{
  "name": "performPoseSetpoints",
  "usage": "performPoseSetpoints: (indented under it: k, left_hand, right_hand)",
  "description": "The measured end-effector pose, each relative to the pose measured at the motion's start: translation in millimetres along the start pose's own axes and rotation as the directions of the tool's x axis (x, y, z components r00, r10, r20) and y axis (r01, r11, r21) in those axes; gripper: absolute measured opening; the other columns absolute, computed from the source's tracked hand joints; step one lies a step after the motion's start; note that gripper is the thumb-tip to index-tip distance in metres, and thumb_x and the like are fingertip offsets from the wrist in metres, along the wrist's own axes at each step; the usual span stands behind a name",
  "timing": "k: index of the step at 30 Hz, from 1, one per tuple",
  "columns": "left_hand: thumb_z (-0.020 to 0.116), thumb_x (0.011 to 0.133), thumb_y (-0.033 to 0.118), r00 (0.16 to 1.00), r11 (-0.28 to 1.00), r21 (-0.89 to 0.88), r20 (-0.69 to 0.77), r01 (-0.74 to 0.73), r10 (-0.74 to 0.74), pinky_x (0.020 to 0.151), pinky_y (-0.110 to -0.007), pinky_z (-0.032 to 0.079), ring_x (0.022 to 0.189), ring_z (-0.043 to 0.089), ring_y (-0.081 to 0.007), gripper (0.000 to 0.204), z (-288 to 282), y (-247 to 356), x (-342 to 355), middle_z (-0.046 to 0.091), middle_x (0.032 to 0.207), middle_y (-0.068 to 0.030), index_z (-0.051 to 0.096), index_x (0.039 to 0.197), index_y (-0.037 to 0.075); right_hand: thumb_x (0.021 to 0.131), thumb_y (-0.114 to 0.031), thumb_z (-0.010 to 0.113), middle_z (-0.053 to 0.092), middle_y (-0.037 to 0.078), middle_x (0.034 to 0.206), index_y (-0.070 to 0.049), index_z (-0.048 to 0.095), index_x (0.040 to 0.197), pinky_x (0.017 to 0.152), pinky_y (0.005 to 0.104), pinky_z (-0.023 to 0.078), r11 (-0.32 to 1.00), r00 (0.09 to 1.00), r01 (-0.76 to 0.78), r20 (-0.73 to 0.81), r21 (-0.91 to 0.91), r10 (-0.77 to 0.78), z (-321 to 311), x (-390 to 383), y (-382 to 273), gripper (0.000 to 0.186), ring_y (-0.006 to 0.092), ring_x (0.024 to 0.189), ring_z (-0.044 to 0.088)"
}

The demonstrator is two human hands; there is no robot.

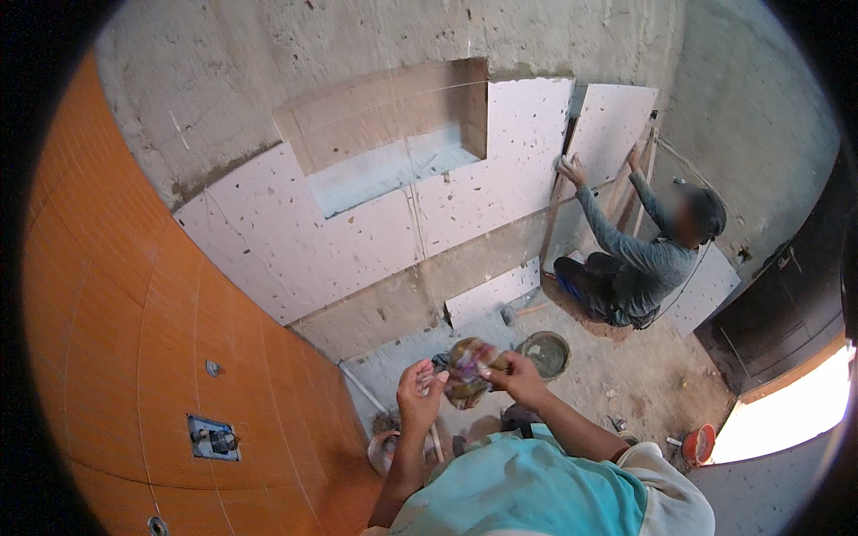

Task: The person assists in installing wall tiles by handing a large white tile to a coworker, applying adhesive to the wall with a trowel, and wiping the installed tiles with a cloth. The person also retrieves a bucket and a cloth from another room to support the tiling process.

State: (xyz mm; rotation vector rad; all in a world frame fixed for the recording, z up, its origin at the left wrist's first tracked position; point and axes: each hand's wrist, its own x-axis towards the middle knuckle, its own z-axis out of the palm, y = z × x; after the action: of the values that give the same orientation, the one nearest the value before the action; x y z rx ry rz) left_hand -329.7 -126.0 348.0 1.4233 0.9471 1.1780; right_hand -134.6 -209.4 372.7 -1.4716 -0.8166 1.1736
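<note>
My right hand (520, 379) is closed on the right edge of a crumpled, multicoloured cloth-like thing (466, 380), brown with purple and pale patches. Motion smears it, so its exact kind is unclear. Just left of it, my left hand (418, 396) is raised with its fingers loosely bent and apart; I see nothing held in it. Both hands are in front of my body, above the floor.
At the right, a co-worker (657, 259) squats, both hands on a speckled white tile (612, 129) leaning at the wall. A round tub of grey mix (545, 355) stands beyond my right hand. An orange-red bucket (699, 444) stands near the bright doorway. An orange tiled wall (161, 339) borders my left.
</note>
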Motion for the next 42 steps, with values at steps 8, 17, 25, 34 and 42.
performPoseSetpoints:
  k: [8, 17, 25, 34, 42]
  left_hand:
    - [0.07, 0.084, 0.004, 0.997, 0.996, 0.08, -0.071, -0.029, 0.034, 0.074, -0.025, 0.051, 0.088, 0.062, -0.0129, 0.026, -9.9, -10.7, 79.8, 0.065, 0.099, -0.0067, 0.061, 0.108, 0.001]
    - [0.066, 0.086, 0.005, 0.83, 0.691, 0.617, -0.106, -0.377, 0.548, 0.082, -0.031, 0.048, 0.092, 0.058, -0.0176, 0.023, -54.2, 136.2, 286.7, 0.064, 0.104, -0.0088, 0.062, 0.108, 0.0]
    - [0.058, 0.095, 0.028, 0.536, 0.171, 0.918, 0.053, -0.359, 0.842, 0.1, -0.041, 0.042, 0.119, 0.052, -0.0286, 0.04, -10.9, 322.3, 471.4, 0.056, 0.127, -0.0153, 0.055, 0.127, 0.003]
    - [0.051, 0.099, 0.034, 0.184, -0.297, 0.917, 0.351, -0.267, 0.918, 0.106, -0.044, 0.037, 0.13, 0.043, -0.0338, 0.051, -11.1, 378.4, 590.5, 0.045, 0.14, -0.0194, 0.044, 0.139, 0.003]
    - [0.044, 0.1, 0.043, 0.084, -0.155, 0.953, 0.182, -0.262, 0.98, 0.113, -0.045, 0.027, 0.137, 0.032, -0.0348, 0.062, -19.1, 355.2, 652.2, 0.035, 0.148, -0.0202, 0.031, 0.146, 0.003]
  right_hand:
    - [0.082, -0.013, 0.074, 0.065, 0.009, 0.098, 0.001, 0.057, 0.108, 0.07, 0.0357, 0.056, 0.869, 0.908, 0.134, -0.411, 0.476, 0.085, -65.6, 23.7, 10.3, 0.033, 0.0188, 0.082, 0.066]
    - [0.092, -0.016, 0.06, 0.063, 0.006, 0.107, -0.003, 0.056, 0.115, 0.085, 0.0377, 0.051, 0.745, 0.868, 0.202, -0.469, 0.635, 0.164, -151.3, 130.3, -28.3, 0.027, 0.0196, 0.096, 0.063]
    - [0.088, -0.019, 0.069, 0.063, 0.003, 0.096, -0.002, 0.062, 0.11, 0.075, 0.0288, 0.049, 0.735, 0.721, 0.566, -0.657, 0.373, -0.221, -202.9, 268.8, -129.9, 0.029, 0.0113, 0.084, 0.059]
    - [0.087, -0.017, 0.07, 0.063, 0.002, 0.09, -0.001, 0.062, 0.104, 0.073, 0.0252, 0.047, 0.7, 0.746, 0.576, -0.622, 0.423, -0.237, -193.8, 359.7, -155.8, 0.025, 0.0088, 0.082, 0.057]
    - [0.088, -0.019, 0.07, 0.063, 0.004, 0.089, 0.0, 0.061, 0.104, 0.072, 0.0259, 0.048, 0.72, 0.76, 0.535, -0.624, 0.441, -0.182, -181.1, 359.9, -127.5, 0.027, 0.0101, 0.08, 0.058]
